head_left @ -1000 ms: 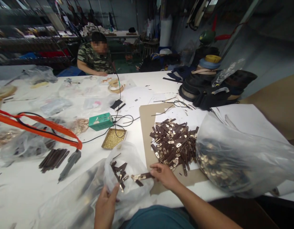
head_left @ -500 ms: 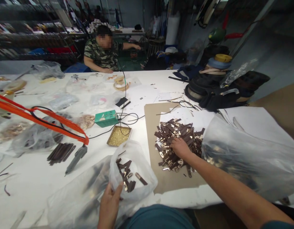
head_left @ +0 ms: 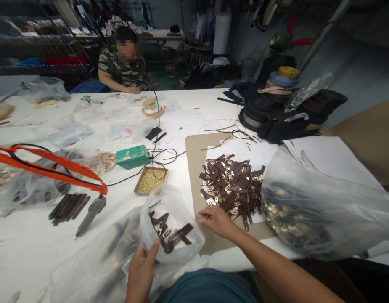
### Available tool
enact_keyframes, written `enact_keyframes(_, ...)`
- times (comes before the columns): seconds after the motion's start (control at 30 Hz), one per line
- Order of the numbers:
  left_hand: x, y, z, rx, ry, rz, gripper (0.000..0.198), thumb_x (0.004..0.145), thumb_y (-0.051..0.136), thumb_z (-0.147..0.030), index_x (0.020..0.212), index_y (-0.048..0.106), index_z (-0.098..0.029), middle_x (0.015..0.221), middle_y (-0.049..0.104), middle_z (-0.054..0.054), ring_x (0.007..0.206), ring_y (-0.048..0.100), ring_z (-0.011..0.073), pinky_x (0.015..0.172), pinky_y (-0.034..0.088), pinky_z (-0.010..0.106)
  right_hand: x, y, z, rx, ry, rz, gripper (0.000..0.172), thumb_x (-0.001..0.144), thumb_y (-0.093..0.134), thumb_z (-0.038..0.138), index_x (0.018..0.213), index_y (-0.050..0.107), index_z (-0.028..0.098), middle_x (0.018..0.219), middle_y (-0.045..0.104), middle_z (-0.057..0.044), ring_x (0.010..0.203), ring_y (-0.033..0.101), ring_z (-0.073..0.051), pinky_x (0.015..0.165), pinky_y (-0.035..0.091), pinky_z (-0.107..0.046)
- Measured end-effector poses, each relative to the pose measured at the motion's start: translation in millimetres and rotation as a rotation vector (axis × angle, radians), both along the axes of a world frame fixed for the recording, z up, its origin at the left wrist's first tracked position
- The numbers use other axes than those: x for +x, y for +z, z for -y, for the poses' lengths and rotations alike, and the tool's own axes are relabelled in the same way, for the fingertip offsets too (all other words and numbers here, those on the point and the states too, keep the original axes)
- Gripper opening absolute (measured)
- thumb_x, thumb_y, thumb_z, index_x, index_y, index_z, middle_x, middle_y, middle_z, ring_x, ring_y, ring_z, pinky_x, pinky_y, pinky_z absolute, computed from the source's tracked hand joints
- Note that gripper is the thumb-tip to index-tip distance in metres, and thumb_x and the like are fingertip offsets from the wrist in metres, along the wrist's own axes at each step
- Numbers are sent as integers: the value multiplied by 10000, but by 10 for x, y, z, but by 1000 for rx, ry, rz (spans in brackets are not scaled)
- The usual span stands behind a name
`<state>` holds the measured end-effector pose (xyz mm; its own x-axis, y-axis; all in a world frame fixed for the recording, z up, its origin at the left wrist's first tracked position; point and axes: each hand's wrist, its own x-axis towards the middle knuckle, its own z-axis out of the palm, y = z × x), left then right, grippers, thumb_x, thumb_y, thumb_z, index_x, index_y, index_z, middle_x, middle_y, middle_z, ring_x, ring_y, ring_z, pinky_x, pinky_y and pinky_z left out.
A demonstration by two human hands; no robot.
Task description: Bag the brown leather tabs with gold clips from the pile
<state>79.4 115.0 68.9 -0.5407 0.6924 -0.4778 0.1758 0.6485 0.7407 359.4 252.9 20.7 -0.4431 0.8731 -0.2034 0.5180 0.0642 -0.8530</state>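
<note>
My left hand (head_left: 141, 271) grips the near edge of a small clear plastic bag (head_left: 177, 206) at the table's front. Inside it lie a few dark brown strips with gold metal ends (head_left: 170, 235). My right hand (head_left: 218, 221) hovers just right of the bag's mouth, over a brown cardboard sheet (head_left: 194, 155), fingers loosely apart and nothing visible in them. Just beyond that hand, a large pile of the same strips (head_left: 232, 189) rests on white paper on the cardboard.
A big clear bag (head_left: 310, 210) full of strips lies at the right. A green box (head_left: 133, 156), a tray of gold bits (head_left: 150, 181), cables, an orange strap (head_left: 49, 168) and loose dark strips (head_left: 68, 206) sit at the left. A person (head_left: 121, 67) sits at the far side.
My right hand came back from the pile toward the small bag, and more strips now lie inside the bag. My left hand kept its hold on the bag.
</note>
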Motion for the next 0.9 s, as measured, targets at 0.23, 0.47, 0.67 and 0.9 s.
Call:
enact_keyframes(0.23,-42,-103,24,-12,-19,24,718,775,615,-781,1122,657,-154,776,684,41,816,662,286,763,502,368,596,-108,-432,331,-126,672,475,927,729,349,1372,655,199,1366,570,-104,1249,532,-259,1062,435,-358)
enact_keyframes(0.47,-29,-73,23,-7,-17,12,729,779,598,-793,1100,668,-143,900,736,80,846,683,292,773,513,383,440,-104,-677,349,78,914,247,925,702,326,1097,719,149,1140,623,-129,1132,552,-282,975,421,-370)
enact_keyframes(0.67,-95,-217,98,9,24,52,748,777,641,-764,1189,666,-140,935,749,88,874,702,293,779,536,374,548,-164,-710,284,109,858,270,874,802,394,991,706,170,1071,663,-90,1034,598,-226,873,401,-278)
enact_keyframes(0.9,-68,-201,56,30,34,71,721,774,659,-743,1190,668,-154,1028,764,93,928,718,295,818,558,368,762,-110,-767,19,-77,536,195,864,774,353,980,751,198,955,711,-18,870,631,-161,745,368,-228)
